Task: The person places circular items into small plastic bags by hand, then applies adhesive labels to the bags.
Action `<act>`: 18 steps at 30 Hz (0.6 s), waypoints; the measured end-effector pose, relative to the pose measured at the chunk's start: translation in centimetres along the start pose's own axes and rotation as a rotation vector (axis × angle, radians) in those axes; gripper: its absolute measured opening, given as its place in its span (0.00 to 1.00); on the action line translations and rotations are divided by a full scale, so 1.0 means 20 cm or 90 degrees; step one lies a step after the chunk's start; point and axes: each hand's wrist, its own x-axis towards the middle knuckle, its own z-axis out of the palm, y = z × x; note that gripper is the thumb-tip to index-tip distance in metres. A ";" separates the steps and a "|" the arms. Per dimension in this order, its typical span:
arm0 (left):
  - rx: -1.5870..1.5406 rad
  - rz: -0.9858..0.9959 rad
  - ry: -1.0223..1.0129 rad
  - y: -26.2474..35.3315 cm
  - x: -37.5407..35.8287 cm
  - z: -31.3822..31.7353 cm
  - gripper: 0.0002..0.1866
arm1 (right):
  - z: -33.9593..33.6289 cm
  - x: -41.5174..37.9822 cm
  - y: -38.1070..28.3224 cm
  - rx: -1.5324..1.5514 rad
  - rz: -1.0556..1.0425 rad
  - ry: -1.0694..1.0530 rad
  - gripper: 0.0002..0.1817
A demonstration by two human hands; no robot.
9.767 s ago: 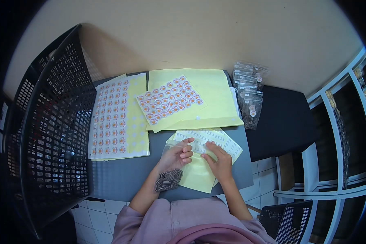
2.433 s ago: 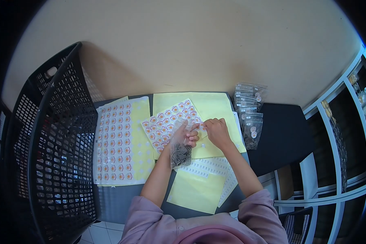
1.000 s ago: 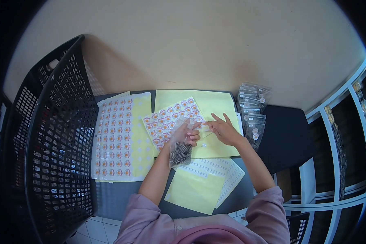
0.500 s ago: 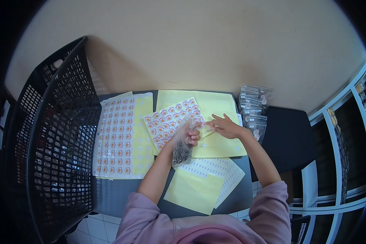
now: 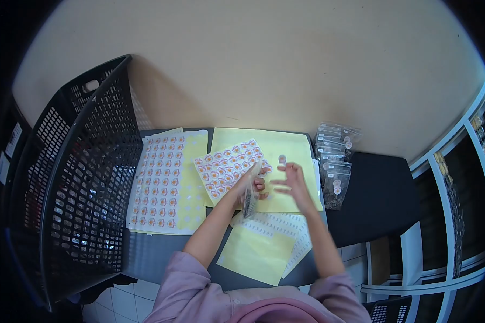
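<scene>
My left hand [image 5: 257,185] is closed around a small clear plastic bag [image 5: 249,202] with dark, coil-like pieces in its lower part; the bag is turned nearly edge-on. Just to the right, my right hand [image 5: 295,185] has its fingers spread, slightly smeared by motion. A small round sticker [image 5: 282,159] shows right at its index fingertip. Below both hands lies a white sheet of round orange-and-pink stickers [image 5: 226,167], tilted on a large yellow backing sheet [image 5: 237,134]. The left hand overlaps the right part of the sticker sheet.
A larger sticker sheet [image 5: 156,183] lies at left beside a tall black perforated basket [image 5: 86,177]. Several filled, labelled bags [image 5: 337,183] overlap at right near a black surface [image 5: 377,188]. Nearer me are a yellow sheet [image 5: 258,250] and printed label sheets [image 5: 302,245]. White shelving [image 5: 447,215] stands far right.
My right hand has drawn away from the left hand's fingertips, its fingers now spread beside the round sticker. The bag in my left hand has turned from face-on to nearly edge-on.
</scene>
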 end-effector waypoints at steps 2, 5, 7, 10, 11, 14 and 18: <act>0.003 0.026 -0.030 -0.02 0.01 0.01 0.26 | 0.13 -0.16 0.00 -0.116 -0.089 0.016 0.32; 0.076 0.070 0.070 -0.04 0.03 0.07 0.25 | 0.29 -0.33 -0.08 -0.228 -0.132 0.095 0.41; 0.196 0.134 0.091 -0.06 0.05 0.07 0.26 | 0.29 -0.37 -0.08 -0.258 -0.148 0.144 0.45; 0.243 0.191 0.082 -0.07 0.00 0.11 0.26 | 0.19 -0.38 -0.01 -0.101 -0.178 0.245 0.42; 0.235 0.224 0.074 -0.07 -0.04 0.14 0.26 | 0.15 -0.39 0.01 -0.102 -0.181 0.249 0.42; 0.227 0.260 0.038 -0.05 -0.22 0.26 0.25 | 0.09 -0.45 -0.04 0.053 -0.207 0.284 0.41; 0.259 0.206 -0.194 -0.09 -0.45 0.27 0.24 | 0.11 -0.47 -0.06 0.037 -0.260 0.310 0.41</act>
